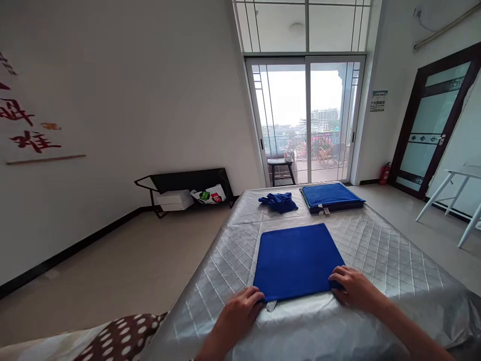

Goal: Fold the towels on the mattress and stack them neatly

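Observation:
A flat blue square cloth [298,260] with a smooth surface lies on the silver quilted cover [236,255]. A small white tag [271,305] sticks out at its near left edge. At the near left corner, my left hand [240,313] has its fingers closed on the cloth. My right hand [351,286] grips the near right corner, where a bit of the fabric is bunched under its curled fingers. Farther back are a crumpled blue cloth [278,202] and, to its right, a neat stack of blue cloths [332,196] with white tags.
By the left wall stands a black rack [188,183] with a white box [174,200] and a printed bag [209,195]. Brown polka-dot fabric [124,338] lies at the lower left. A white stool [456,190] is at the right. Sliding glass doors [306,120] are beyond the covered surface.

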`<state>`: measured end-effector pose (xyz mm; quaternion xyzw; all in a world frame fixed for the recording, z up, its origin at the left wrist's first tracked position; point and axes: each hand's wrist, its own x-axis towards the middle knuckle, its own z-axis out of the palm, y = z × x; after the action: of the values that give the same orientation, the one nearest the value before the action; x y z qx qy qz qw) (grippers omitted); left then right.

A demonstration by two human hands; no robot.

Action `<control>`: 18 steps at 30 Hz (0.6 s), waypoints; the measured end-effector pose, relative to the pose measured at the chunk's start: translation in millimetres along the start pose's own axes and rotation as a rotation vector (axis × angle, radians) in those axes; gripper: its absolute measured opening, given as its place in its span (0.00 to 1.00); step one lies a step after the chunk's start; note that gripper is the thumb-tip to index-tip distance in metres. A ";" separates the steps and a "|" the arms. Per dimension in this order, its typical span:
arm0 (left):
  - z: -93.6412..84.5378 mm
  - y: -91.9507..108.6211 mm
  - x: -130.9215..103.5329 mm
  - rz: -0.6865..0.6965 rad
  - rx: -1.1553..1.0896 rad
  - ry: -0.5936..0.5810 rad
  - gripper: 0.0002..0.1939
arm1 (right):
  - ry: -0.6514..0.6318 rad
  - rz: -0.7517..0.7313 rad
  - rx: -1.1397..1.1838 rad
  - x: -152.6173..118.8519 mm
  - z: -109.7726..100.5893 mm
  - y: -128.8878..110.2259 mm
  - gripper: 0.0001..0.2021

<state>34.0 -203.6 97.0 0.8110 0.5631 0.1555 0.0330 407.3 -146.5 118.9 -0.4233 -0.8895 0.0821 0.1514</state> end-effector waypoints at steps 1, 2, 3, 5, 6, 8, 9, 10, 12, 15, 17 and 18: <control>-2.5 1.6 1.1 0.013 0.015 -0.016 0.12 | -0.014 -0.003 -0.012 -3.0 -3.2 0.5 0.13; -4.8 3.1 2.3 0.026 0.031 -0.030 0.11 | -0.024 -0.011 -0.029 -5.3 -6.2 1.3 0.13; -6.7 4.6 3.4 0.038 0.050 -0.043 0.11 | -0.029 -0.023 -0.051 -6.9 -9.0 2.3 0.12; -9.6 7.4 5.6 0.054 0.092 -0.061 0.09 | -0.025 -0.057 -0.107 -8.6 -13.0 3.8 0.12; -10.6 8.6 6.6 0.061 0.115 -0.065 0.09 | -0.020 -0.074 -0.140 -9.0 -14.0 4.1 0.11; -11.4 11.0 8.5 0.087 0.159 -0.065 0.09 | -0.012 -0.107 -0.213 -8.9 -13.9 4.0 0.10; -11.3 12.0 9.3 0.105 0.185 -0.066 0.10 | -0.008 -0.121 -0.250 -8.4 -13.0 3.6 0.10; -11.0 12.8 10.1 0.121 0.214 -0.066 0.10 | -0.001 -0.131 -0.285 -7.7 -11.8 3.1 0.10; -9.5 13.7 11.6 0.144 0.278 -0.067 0.11 | 0.023 -0.141 -0.343 -5.6 -9.2 2.1 0.10; -6.8 11.1 14.0 0.150 0.345 -0.032 0.12 | 0.088 -0.138 -0.388 -2.2 -8.3 0.9 0.10; -5.8 6.4 16.1 0.166 0.361 0.023 0.13 | 0.151 -0.117 -0.400 -0.5 -10.8 0.7 0.10; -6.1 3.5 17.5 0.181 0.362 0.056 0.14 | 0.185 -0.100 -0.408 0.0 -13.2 0.9 0.10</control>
<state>41.0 -189.5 107.4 0.8463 0.5072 0.0765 -0.1434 412.5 -145.7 131.1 -0.4065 -0.8898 -0.1460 0.1473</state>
